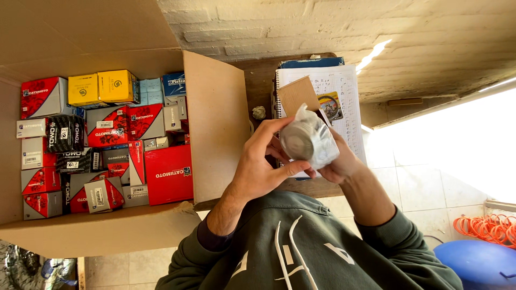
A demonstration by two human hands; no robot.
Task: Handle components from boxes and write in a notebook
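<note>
Plastic-wrapped, seemingly metal part [307, 140] between both hands [269, 161].

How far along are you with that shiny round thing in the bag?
Done: the round metal part in a clear plastic bag is out of any box, and a small brown box stands open behind it. In hand: the left hand and right hand both grip the bagged part above the notebook. Left: the bag is not off yet, and many small boxes sit in the big carton.
</note>
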